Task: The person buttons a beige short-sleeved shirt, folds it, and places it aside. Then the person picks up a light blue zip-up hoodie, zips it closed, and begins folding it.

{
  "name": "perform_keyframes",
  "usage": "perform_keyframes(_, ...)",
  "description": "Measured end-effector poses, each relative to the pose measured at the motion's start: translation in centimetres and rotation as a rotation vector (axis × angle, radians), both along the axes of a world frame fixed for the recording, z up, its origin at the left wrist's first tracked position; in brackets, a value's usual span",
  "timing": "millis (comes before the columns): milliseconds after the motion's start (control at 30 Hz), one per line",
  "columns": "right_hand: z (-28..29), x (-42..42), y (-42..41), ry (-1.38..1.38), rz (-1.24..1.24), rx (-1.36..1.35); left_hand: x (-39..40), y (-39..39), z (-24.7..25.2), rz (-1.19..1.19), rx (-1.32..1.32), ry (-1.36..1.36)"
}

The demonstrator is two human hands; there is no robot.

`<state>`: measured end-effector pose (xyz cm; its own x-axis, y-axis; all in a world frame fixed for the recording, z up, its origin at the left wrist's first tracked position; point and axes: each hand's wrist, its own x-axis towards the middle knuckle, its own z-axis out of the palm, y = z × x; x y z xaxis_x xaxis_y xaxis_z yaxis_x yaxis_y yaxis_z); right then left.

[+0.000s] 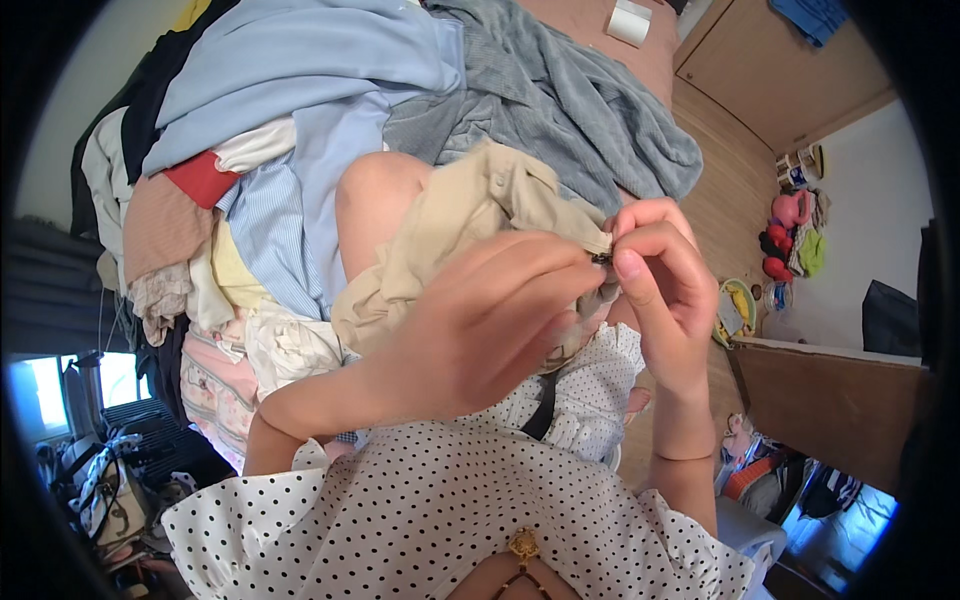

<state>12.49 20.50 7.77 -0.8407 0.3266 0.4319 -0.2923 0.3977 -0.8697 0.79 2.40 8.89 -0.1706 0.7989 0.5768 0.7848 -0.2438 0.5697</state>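
Observation:
A beige cloth garment (457, 199) lies bunched over my lap and bare knee, and a small button shows on it. My right hand (667, 285) pinches a corner of this garment between thumb and fingers. My left hand (502, 307) reaches across from the left, slightly blurred, with its fingertips at the same corner. Between the two sets of fingertips sits a small dark piece (602, 259), too small to identify. The left fingertips are partly hidden by the back of that hand, so its grip is unclear.
Heaped clothes cover the bed, including a light blue garment (300, 67), a striped shirt (274, 225) and a grey ribbed blanket or robe (555, 97). A white roll (628, 22) lies at the far edge. On the right are a brown wooden panel (817, 405) and a pink watering can (790, 208).

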Motion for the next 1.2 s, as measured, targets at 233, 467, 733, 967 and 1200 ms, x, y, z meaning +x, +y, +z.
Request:
perform_keyframes(233,-1.5,-0.1,0.0,-0.114,-0.045,-0.029,1.1,0.9,-1.8,-0.135,-0.518,-1.192)
perform_keyframes(467,-1.9,-0.1,-0.7,-0.185,0.121,0.139,0.5,2.2,-5.2,-0.269,-1.033,-0.477)
perform_keyframes(733,-2.4,0.2,2.7,-0.487,0.212,-0.012,-0.5,0.9,-4.6,0.041,-0.255,-1.103)
perform_keyframes(967,-2.0,-0.1,1.0,-0.352,0.085,0.164,0.4,2.2,-4.5,0.304,-0.026,-0.144)
perform_keyframes(1200,-1.7,0.1,0.3,-0.3,0.069,0.155,0.3,2.6,-4.5,0.375,0.044,-0.022)
